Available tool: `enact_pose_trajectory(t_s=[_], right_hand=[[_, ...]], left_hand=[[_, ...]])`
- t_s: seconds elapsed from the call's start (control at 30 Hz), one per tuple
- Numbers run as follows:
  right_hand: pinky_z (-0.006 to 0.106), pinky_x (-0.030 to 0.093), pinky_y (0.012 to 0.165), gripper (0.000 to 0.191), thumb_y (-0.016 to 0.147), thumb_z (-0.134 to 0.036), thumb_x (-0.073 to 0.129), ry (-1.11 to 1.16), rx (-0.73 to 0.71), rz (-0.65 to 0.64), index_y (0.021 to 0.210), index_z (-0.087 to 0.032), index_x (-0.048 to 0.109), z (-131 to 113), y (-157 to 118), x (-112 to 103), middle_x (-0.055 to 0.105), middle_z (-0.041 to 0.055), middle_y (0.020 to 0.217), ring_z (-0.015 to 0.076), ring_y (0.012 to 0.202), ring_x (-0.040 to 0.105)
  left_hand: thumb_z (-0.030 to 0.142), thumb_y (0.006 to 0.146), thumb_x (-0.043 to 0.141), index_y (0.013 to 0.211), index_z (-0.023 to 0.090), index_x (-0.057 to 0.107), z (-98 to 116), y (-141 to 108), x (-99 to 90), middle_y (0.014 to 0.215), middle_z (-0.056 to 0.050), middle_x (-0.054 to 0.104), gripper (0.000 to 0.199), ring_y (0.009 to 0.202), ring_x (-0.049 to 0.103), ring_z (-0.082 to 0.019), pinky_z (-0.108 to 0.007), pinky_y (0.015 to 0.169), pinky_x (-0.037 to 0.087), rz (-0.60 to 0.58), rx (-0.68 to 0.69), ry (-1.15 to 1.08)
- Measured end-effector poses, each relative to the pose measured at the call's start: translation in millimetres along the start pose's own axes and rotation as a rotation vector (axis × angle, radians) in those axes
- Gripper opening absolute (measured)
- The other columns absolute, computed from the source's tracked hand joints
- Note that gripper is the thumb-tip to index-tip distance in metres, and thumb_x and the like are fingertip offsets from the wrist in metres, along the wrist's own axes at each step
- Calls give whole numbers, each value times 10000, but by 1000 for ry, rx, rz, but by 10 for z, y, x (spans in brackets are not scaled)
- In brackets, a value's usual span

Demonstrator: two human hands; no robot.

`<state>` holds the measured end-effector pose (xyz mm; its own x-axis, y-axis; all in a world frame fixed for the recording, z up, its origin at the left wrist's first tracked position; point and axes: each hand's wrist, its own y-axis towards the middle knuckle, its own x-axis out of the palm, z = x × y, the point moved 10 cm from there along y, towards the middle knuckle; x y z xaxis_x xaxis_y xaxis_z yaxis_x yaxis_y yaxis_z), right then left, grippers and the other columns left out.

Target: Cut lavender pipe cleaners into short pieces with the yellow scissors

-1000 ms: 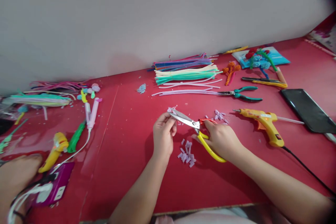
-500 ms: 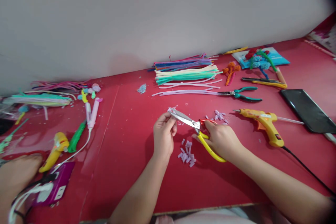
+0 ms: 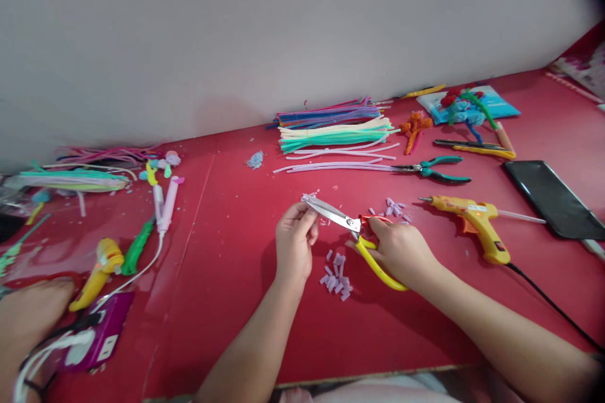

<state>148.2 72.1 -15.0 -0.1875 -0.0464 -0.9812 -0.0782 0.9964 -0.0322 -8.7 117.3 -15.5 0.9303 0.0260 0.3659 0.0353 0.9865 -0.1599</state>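
Note:
My left hand [image 3: 297, 233] pinches a small pale lilac fuzzy piece [image 3: 308, 197] between thumb and fingertips. The scissors [image 3: 331, 212], with one red and one yellow handle, are held by my right hand [image 3: 399, 249]. Their blade tips touch the lilac piece, and the blades look nearly closed. Bits of fluff lie around the tips. Below the blades is a pile of short lilac pieces [image 3: 336, 280]. A second small pile [image 3: 394, 208] lies beyond my right hand.
Behind are bundled pipe cleaners [image 3: 335, 135], loose lilac stems [image 3: 331, 167] and green-handled pliers [image 3: 439, 170]. To the right are a yellow glue gun [image 3: 477, 217] and a phone [image 3: 555, 198]. At left are another person's arm [image 3: 35, 321], a yellow tool [image 3: 98, 271] and a purple power strip [image 3: 106, 334].
The scissor blades have closed slightly at the lilac piece. Both hands have stayed in nearly the same place.

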Motion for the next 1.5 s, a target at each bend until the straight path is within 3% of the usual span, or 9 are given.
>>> enact_pose_trajectory(t_s=[0.37, 0.6, 0.7, 0.87, 1.0, 1.17, 1.5], right_hand=[[232, 174, 430, 429, 720, -580, 300, 47, 49, -27, 654, -190, 469, 43, 6, -34, 513, 18, 479, 115, 412, 439], [220, 225, 454, 369, 693, -555, 387, 146, 111, 47, 756, -203, 479, 118, 51, -201, 548, 17, 585, 136, 489, 492], [213, 243, 451, 303, 710, -491, 403, 343, 108, 12, 699, -196, 475, 106, 75, -164, 518, -1, 558, 114, 478, 455], [199, 322, 486, 206, 723, -364, 430, 924, 43, -69, 748, -169, 493, -51, 77, -179, 496, -25, 594, 89, 531, 441], [200, 326, 466, 156, 730, -299, 417, 1127, 82, -124, 662, -171, 475, -75, 49, -180, 416, -64, 467, 65, 427, 391], [189, 303, 431, 160, 719, -271, 426, 1111, 109, -168, 591, -175, 432, -74, 24, -162, 375, -75, 418, 57, 389, 361], [183, 295, 467, 175, 710, -337, 436, 789, 29, -45, 646, -175, 441, -28, 65, -181, 457, -32, 555, 80, 511, 420]], left_hand=[[250, 667, 577, 714, 156, 535, 28, -7, 15, 603, 25, 506, 112, 411, 354, -17, -154, 357, 203, 6, 4, 26], [267, 705, 545, 781, 161, 508, -46, -21, 140, 655, 11, 514, 135, 425, 369, -27, -160, 366, 210, -96, -60, 10], [289, 698, 549, 785, 160, 505, -153, -70, 237, 654, 8, 519, 162, 418, 376, -30, -162, 363, 214, -164, -162, 29], [310, 693, 544, 736, 149, 520, -340, -235, 463, 602, 18, 507, 169, 370, 339, -19, -170, 346, 179, -371, -347, 108], [310, 685, 552, 737, 144, 541, -422, -331, 528, 581, 13, 517, 174, 353, 333, -15, -175, 341, 161, -455, -431, 160], [287, 681, 562, 721, 147, 548, -442, -349, 537, 560, 14, 521, 146, 358, 335, -19, -174, 341, 164, -480, -430, 193], [273, 651, 600, 699, 125, 577, -432, -280, 473, 563, 3, 536, 158, 378, 318, -14, -163, 359, 211, -443, -322, 343]])
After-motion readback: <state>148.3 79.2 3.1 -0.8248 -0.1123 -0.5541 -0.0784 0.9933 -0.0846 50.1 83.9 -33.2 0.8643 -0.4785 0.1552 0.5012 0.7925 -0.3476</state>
